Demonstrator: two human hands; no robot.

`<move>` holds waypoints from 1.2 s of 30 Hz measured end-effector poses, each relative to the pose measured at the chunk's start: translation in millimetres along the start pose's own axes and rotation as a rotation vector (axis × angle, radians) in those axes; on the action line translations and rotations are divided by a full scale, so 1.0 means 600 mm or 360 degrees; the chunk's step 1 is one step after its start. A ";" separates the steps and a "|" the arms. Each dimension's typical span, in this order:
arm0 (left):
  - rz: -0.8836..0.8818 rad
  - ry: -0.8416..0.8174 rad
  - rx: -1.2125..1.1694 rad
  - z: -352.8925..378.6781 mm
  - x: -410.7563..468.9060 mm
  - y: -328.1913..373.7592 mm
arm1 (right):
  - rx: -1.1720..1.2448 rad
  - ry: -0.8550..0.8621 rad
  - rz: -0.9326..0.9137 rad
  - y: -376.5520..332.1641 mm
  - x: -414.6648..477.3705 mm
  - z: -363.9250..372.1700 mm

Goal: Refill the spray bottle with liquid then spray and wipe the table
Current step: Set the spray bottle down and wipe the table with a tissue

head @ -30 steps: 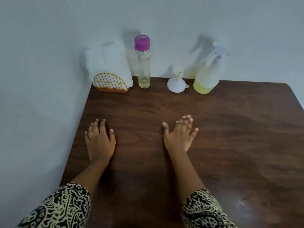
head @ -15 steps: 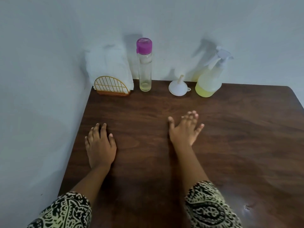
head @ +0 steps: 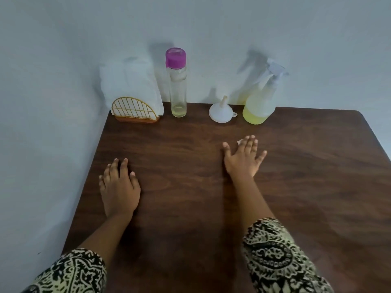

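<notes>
Left hand [head: 119, 187] lies on the brown table [head: 190, 166], fingers relaxed, holding nothing. Right hand [head: 243, 159] is stretched forward, fingers spread and empty. Beyond its fingertips stands the spray bottle [head: 260, 102], part full of yellow liquid. Left of it are a white funnel [head: 222, 112], a pink-capped bottle [head: 177, 85] and a napkin holder [head: 135, 111].

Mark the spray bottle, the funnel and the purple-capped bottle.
spray bottle [head: 260, 102]: head view, on its translucent body.
funnel [head: 220, 113]: head view, on its wide white cone.
purple-capped bottle [head: 178, 89]: head view, on its clear body below the cap.
</notes>
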State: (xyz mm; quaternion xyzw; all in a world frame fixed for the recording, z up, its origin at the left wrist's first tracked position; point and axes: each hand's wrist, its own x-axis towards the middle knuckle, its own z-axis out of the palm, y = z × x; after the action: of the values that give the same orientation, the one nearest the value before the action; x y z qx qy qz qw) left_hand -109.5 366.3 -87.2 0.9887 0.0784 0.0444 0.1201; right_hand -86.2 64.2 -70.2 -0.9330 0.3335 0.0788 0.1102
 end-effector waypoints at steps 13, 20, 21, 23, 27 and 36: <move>0.0039 0.0009 -0.0080 -0.004 -0.006 -0.001 | 0.0023 0.0056 -0.0259 0.088 -0.142 0.024; 0.0038 -0.0024 -0.0111 -0.005 -0.054 0.004 | 0.0111 -0.0043 -0.0736 -0.032 -0.247 0.073; 0.0044 -0.0035 -0.0124 -0.006 -0.065 0.002 | 0.0064 -0.0142 -0.0932 -0.058 -0.282 0.076; 0.0057 -0.0058 -0.0130 -0.008 -0.091 -0.005 | -0.0010 -0.0249 -0.1101 -0.066 -0.309 0.078; 0.0064 -0.0050 -0.0129 -0.011 -0.141 -0.017 | 0.0003 0.0170 -0.0564 0.081 -0.230 0.062; 0.0038 -0.0021 -0.0141 -0.015 -0.162 -0.010 | 0.0182 0.0073 -0.0528 0.055 -0.275 0.073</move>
State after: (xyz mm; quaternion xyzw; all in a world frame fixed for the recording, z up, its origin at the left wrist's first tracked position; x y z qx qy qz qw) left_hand -207.2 358.0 -86.6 0.9835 0.0636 0.0427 0.1638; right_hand -236.8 150.6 -80.8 -0.9690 0.1815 0.0191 0.1668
